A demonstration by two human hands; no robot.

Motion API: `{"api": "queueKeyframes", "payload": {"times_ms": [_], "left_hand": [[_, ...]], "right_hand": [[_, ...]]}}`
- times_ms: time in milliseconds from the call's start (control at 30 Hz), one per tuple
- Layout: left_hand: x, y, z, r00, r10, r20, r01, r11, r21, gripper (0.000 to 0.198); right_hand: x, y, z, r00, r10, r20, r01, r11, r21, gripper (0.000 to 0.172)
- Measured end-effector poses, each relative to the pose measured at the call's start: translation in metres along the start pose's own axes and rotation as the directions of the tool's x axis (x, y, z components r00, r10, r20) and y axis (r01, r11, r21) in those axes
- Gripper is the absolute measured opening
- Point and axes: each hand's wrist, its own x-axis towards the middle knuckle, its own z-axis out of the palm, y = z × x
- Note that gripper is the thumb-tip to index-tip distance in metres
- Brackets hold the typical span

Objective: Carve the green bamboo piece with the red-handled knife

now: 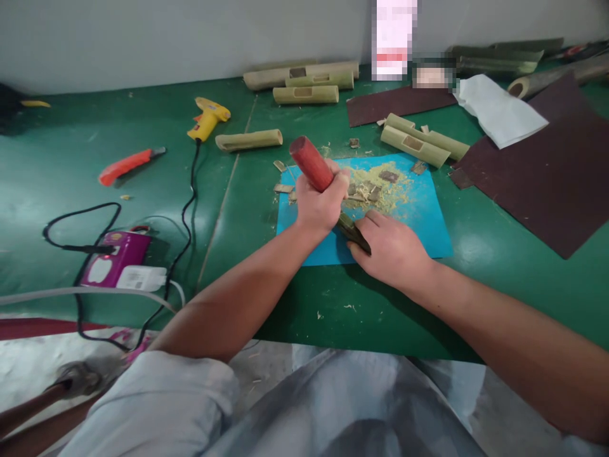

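Observation:
My left hand (322,198) is closed around the thick red handle (311,164) of a tool; its working end is hidden by the hand and bamboo. A dark green bamboo piece (351,228) slants below it, and my right hand (392,244) grips its near end. Both hands are over a blue sheet (432,219) on the green table. Sawdust and shavings (397,193) lie beyond the hands, with several small bamboo chips (284,188) among and around them.
Cut bamboo tubes lie at the back (309,95) and right (413,146). On the left are a yellow glue gun (204,120), a red-orange utility knife (127,166) and a purple power strip (117,254) with cords. Brown sheets (547,184) and a white cloth (502,111) lie right.

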Motion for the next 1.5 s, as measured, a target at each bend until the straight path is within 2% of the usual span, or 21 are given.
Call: {"api": "queueKeyframes", "payload": {"times_ms": [100,233,333,433,600,800,1067,1333,1500], "left_hand": [[0.001,0.004,0.000,0.999,-0.025,0.038,0.025,1.000,0.004,0.033],[0.004,0.005,-0.004,0.986,-0.121,0.115,0.127,0.991,-0.041,0.037],[0.005,0.002,-0.005,0.986,-0.140,0.095,0.147,0.987,-0.068,0.043],[0.005,0.000,-0.004,0.992,-0.114,0.063,0.117,0.992,-0.056,0.041],[0.002,0.000,-0.002,0.994,-0.054,0.090,0.055,0.998,-0.013,0.036],[-0.001,0.000,-0.003,0.997,-0.020,0.077,0.021,1.000,-0.002,0.036],[-0.002,0.000,-0.006,0.999,0.031,0.023,-0.032,0.999,0.008,0.037],[-0.002,-0.007,-0.008,0.993,0.122,0.000,-0.122,0.992,-0.011,0.044],[-0.001,-0.009,-0.009,0.992,0.126,-0.011,-0.127,0.992,-0.021,0.047]], "right_hand": [[0.000,0.000,0.000,1.000,-0.007,0.004,0.007,1.000,0.003,0.021],[0.000,0.002,-0.002,1.000,0.006,0.000,-0.006,1.000,0.011,0.020],[0.000,0.003,-0.001,1.000,0.000,-0.003,0.000,1.000,-0.005,0.020],[-0.001,0.003,0.001,1.000,-0.007,-0.012,0.007,1.000,-0.028,0.020],[-0.002,0.001,0.003,0.999,-0.033,-0.042,0.030,0.997,-0.071,0.019],[-0.004,-0.001,0.001,0.994,0.017,-0.104,-0.028,0.994,-0.108,0.027],[-0.002,0.001,0.001,0.996,-0.001,-0.085,-0.006,0.997,-0.082,0.018],[-0.004,-0.001,0.003,0.995,0.001,-0.097,-0.011,0.995,-0.099,0.015],[-0.003,-0.001,0.003,0.995,0.018,-0.101,-0.028,0.995,-0.100,0.016]]}}
